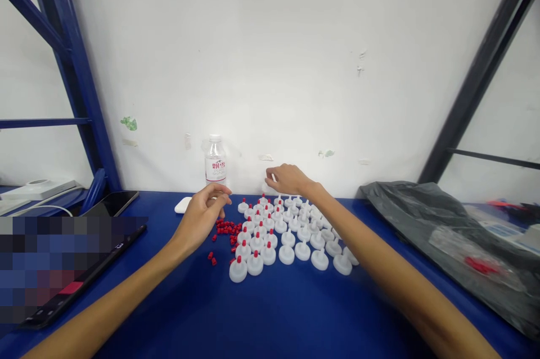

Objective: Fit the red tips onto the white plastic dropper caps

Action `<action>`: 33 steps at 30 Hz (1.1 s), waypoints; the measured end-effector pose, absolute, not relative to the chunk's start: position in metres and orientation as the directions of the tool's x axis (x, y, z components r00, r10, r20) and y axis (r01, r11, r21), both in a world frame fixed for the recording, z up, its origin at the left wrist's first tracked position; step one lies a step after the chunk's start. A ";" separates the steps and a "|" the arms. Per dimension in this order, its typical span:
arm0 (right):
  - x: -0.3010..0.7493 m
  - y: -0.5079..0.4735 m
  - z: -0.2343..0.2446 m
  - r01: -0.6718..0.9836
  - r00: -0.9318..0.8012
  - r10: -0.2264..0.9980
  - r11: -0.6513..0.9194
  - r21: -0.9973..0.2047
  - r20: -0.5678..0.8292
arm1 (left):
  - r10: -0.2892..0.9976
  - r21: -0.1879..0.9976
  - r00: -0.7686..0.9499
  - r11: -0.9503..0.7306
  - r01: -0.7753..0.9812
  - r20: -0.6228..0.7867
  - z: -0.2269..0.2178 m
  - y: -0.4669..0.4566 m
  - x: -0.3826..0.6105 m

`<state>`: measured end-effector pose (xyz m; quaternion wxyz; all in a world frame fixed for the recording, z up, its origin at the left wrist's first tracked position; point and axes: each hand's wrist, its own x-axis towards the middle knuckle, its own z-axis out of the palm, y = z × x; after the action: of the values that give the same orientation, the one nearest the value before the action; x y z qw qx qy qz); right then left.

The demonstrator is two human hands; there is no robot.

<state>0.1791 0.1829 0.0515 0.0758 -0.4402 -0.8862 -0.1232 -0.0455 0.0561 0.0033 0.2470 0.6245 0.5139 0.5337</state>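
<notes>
Several white nozzle caps (295, 232) stand in rows on the blue table (270, 314); those on the left carry small red tips. A loose heap of red tips (226, 229) lies just left of them. My left hand (205, 214) hovers over the red heap with fingers curled and pinched together; what they hold is too small to make out. My right hand (288, 179) reaches over the far row of caps, fingers closed on a white cap (267, 185).
A water bottle (215, 161) stands against the white wall behind the caps, with a small white pad (183, 205) to its left. A tablet (116, 202) and a dark device (80, 283) lie at left. A grey plastic bag (455, 235) covers the right side.
</notes>
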 end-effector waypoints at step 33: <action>0.129 0.120 0.077 0.177 -0.878 0.326 0.902 -0.394 0.351 | 0.966 0.965 0.132 -0.200 -0.168 0.223 0.026 0.051 -0.049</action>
<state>0.1287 0.1201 0.0772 0.2090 -0.1321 -0.9525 0.1779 -0.0495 0.0508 0.0263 0.5168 0.5466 0.3649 0.5487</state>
